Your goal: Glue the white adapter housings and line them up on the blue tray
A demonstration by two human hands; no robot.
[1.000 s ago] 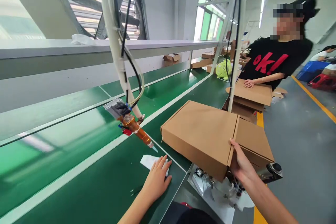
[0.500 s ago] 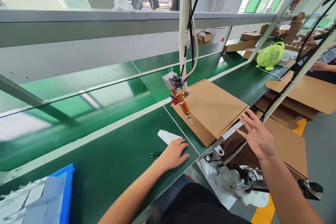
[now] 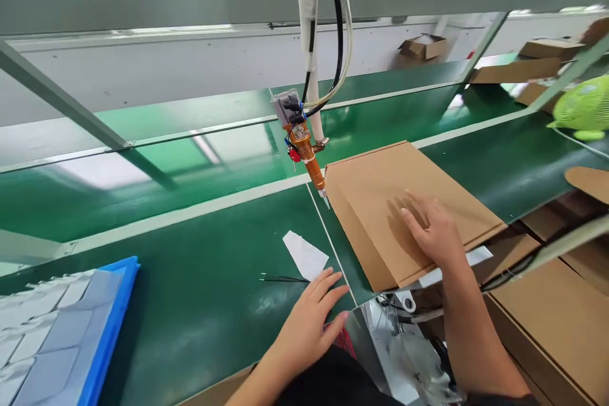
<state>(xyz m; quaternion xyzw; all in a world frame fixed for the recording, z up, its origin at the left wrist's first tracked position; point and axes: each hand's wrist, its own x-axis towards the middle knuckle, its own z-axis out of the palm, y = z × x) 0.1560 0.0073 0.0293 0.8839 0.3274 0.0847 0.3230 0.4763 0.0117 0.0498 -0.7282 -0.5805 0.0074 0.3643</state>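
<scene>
A flat brown cardboard box (image 3: 380,196) lies on the green bench top, jutting over its near edge. My right hand (image 3: 431,231) rests flat on the lid, fingers spread, open. My left hand (image 3: 311,320) hovers open at the bench's near edge, just below a white paper scrap (image 3: 304,254) and thin black tweezers (image 3: 280,278). An orange dispenser nozzle (image 3: 309,162) hangs on a white pole with hoses, its tip just off the box's left corner.
A blue tray (image 3: 114,323) with grey padded pieces sits at the lower left. The green belt (image 3: 143,184) runs behind a white dividing strip. More cardboard boxes (image 3: 542,304) stack at the right; a lime fan (image 3: 578,111) stands far right. Hoses and white parts lie under the bench (image 3: 409,349).
My right hand came down from the air onto the box lid. My left hand slid back off the white paper toward the bench edge. The view swung left and down.
</scene>
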